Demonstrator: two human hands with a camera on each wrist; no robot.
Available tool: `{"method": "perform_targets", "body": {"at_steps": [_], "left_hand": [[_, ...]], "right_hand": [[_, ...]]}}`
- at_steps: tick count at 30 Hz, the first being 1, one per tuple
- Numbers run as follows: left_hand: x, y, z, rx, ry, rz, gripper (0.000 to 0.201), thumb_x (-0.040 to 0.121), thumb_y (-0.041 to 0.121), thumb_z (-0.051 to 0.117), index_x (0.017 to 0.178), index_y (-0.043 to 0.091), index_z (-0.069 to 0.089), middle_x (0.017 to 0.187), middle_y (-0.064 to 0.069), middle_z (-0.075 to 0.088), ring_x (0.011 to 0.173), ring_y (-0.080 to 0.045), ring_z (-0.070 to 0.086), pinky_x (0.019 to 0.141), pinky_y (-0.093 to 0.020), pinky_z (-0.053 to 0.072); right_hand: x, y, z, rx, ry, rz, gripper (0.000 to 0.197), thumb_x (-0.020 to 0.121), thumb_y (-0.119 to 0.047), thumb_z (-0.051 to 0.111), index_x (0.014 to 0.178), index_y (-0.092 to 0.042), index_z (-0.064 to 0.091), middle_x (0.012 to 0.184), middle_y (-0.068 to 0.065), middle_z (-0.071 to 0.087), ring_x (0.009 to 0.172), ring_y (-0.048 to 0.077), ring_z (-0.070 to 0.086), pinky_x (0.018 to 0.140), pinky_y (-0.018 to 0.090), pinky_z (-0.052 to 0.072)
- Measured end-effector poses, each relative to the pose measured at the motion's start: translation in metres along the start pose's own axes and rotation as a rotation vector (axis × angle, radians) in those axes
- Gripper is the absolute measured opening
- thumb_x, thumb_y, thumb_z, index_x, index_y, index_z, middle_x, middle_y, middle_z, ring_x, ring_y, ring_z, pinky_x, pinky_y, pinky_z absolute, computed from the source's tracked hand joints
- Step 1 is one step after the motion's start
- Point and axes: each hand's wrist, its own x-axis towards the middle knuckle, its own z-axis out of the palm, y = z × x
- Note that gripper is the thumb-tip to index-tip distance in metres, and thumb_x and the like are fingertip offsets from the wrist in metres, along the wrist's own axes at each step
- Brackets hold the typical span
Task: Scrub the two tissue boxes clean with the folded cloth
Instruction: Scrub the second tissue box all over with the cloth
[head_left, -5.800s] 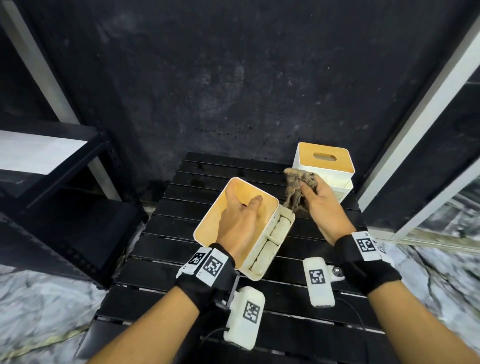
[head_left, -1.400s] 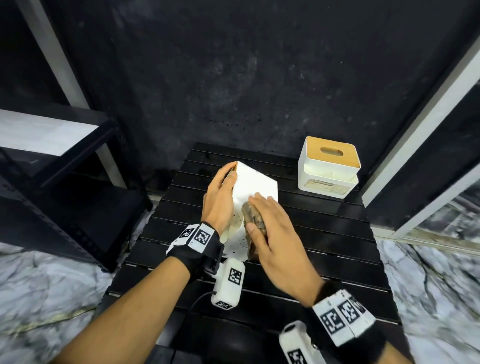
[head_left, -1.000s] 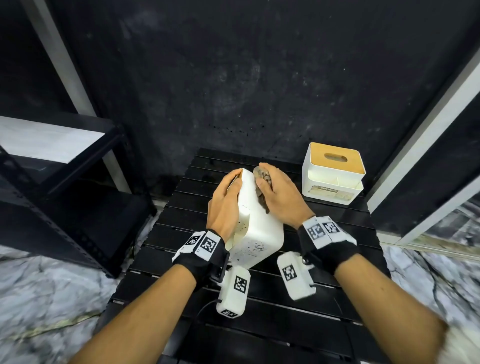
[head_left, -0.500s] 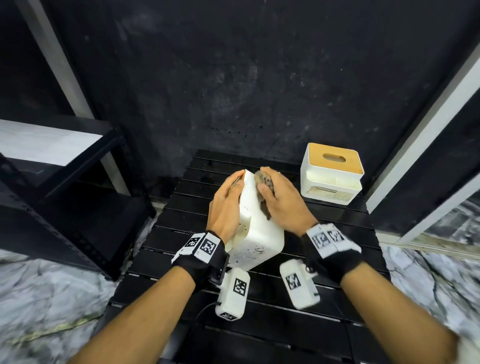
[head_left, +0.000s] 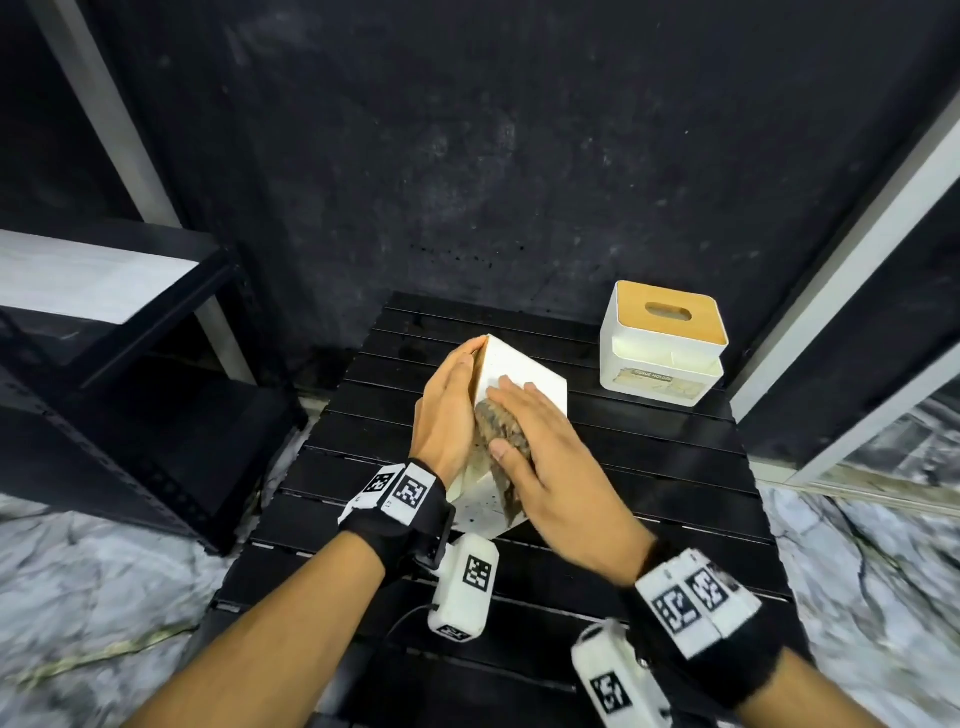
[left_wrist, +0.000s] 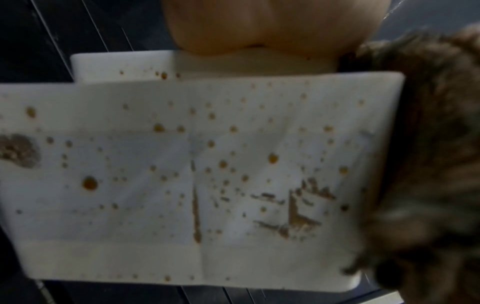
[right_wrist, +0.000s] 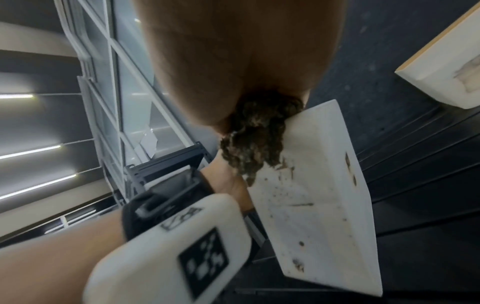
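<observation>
A white tissue box (head_left: 524, 374) stands tipped on the black slatted table (head_left: 649, 467), its brown-spotted underside (left_wrist: 182, 164) turned up. My left hand (head_left: 447, 415) lies flat along its left, lid side with straight fingers and steadies it. My right hand (head_left: 545, 457) presses the brown folded cloth (head_left: 501, 426) onto the upturned face, with the thumb bent round the cloth's near edge. In the right wrist view the cloth (right_wrist: 254, 139) bunches under my palm against the box (right_wrist: 311, 205). The second tissue box (head_left: 662, 348), white with a wooden lid, stands upright at the back right.
A black metal shelf (head_left: 130, 312) stands left of the table, and a dark wall rises right behind it. A white door frame (head_left: 857, 270) runs along the right. Marble floor surrounds the table.
My right hand has slid the cloth from the box's far top edge back toward me over the face. The box's spotted face now tilts further up. My left hand stays on its side.
</observation>
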Motion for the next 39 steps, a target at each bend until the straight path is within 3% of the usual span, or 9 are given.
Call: {"method": "perform_targets", "body": {"at_steps": [5, 12, 17, 23, 26, 29, 33, 36, 39], "left_hand": [[0.001, 0.001, 0.005, 0.049, 0.016, 0.014, 0.039, 0.101, 0.041, 0.034, 0.124, 0.042, 0.066, 0.123, 0.018, 0.068, 0.118, -0.003, 0.060, 0.109, -0.039, 0.046], [0.000, 0.001, 0.001, 0.037, 0.021, -0.003, 0.039, 0.101, 0.045, 0.032, 0.122, 0.049, 0.064, 0.123, 0.019, 0.068, 0.118, -0.004, 0.061, 0.109, -0.041, 0.046], [-0.001, 0.003, 0.002, 0.048, -0.015, -0.017, 0.040, 0.100, 0.049, 0.029, 0.120, 0.053, 0.064, 0.122, 0.015, 0.069, 0.116, -0.010, 0.063, 0.106, -0.043, 0.048], [-0.002, 0.005, 0.006, 0.075, 0.012, 0.003, 0.041, 0.102, 0.046, 0.032, 0.130, 0.043, 0.062, 0.127, 0.021, 0.066, 0.121, 0.000, 0.058, 0.112, -0.038, 0.043], [0.000, 0.004, 0.004, 0.062, 0.016, -0.004, 0.043, 0.099, 0.047, 0.033, 0.130, 0.043, 0.062, 0.127, 0.021, 0.066, 0.121, -0.002, 0.058, 0.111, -0.038, 0.044], [-0.001, 0.003, 0.003, 0.045, 0.028, -0.003, 0.037, 0.102, 0.041, 0.037, 0.128, 0.042, 0.063, 0.126, 0.021, 0.066, 0.120, 0.001, 0.058, 0.110, -0.033, 0.044], [-0.003, 0.003, 0.003, 0.043, 0.019, -0.004, 0.034, 0.105, 0.034, 0.040, 0.124, 0.046, 0.065, 0.121, 0.021, 0.067, 0.112, 0.005, 0.061, 0.100, -0.026, 0.048], [-0.004, 0.005, 0.004, 0.044, 0.010, -0.015, 0.034, 0.104, 0.034, 0.041, 0.120, 0.051, 0.066, 0.111, 0.024, 0.070, 0.102, 0.004, 0.065, 0.096, -0.028, 0.052], [-0.005, 0.006, 0.007, 0.049, -0.001, -0.013, 0.034, 0.104, 0.032, 0.041, 0.123, 0.047, 0.065, 0.118, 0.021, 0.068, 0.109, 0.003, 0.063, 0.101, -0.030, 0.051]], "right_hand": [[0.057, 0.024, -0.020, 0.002, -0.008, 0.127, 0.049, 0.100, -0.031, 0.038, 0.147, -0.024, 0.024, 0.157, -0.003, 0.020, 0.146, 0.015, 0.007, 0.117, 0.033, 0.012], [0.036, 0.017, -0.013, 0.015, -0.010, 0.062, 0.050, 0.100, -0.030, 0.039, 0.147, -0.027, 0.023, 0.156, -0.009, 0.018, 0.146, 0.009, 0.005, 0.118, 0.030, 0.012], [0.003, 0.007, -0.007, -0.025, -0.042, -0.025, 0.050, 0.099, -0.035, 0.038, 0.147, -0.030, 0.023, 0.154, -0.018, 0.016, 0.143, -0.002, -0.001, 0.113, 0.013, 0.002], [0.074, 0.025, -0.022, 0.003, -0.003, 0.112, 0.048, 0.101, -0.033, 0.038, 0.146, -0.022, 0.027, 0.153, 0.000, 0.030, 0.144, 0.018, 0.019, 0.117, 0.036, 0.019], [0.097, 0.030, -0.028, 0.017, -0.027, 0.134, 0.046, 0.100, -0.035, 0.038, 0.143, -0.019, 0.032, 0.139, 0.004, 0.045, 0.128, 0.020, 0.043, 0.107, 0.034, 0.034], [0.085, 0.026, -0.025, -0.004, -0.045, 0.118, 0.048, 0.101, -0.032, 0.038, 0.146, -0.021, 0.026, 0.150, 0.001, 0.033, 0.140, 0.019, 0.026, 0.113, 0.030, 0.022], [0.031, 0.014, -0.018, 0.003, -0.034, 0.031, 0.049, 0.100, -0.028, 0.040, 0.146, -0.027, 0.025, 0.153, -0.009, 0.023, 0.141, 0.001, 0.009, 0.111, 0.013, 0.007], [0.010, 0.013, -0.015, 0.017, -0.030, 0.015, 0.049, 0.100, -0.030, 0.041, 0.146, -0.028, 0.025, 0.154, -0.011, 0.020, 0.144, 0.004, 0.005, 0.116, 0.021, 0.009], [0.029, 0.020, -0.020, 0.010, -0.044, 0.065, 0.050, 0.100, -0.031, 0.039, 0.147, -0.028, 0.023, 0.156, -0.009, 0.019, 0.146, 0.009, 0.003, 0.115, 0.024, 0.008]]}}
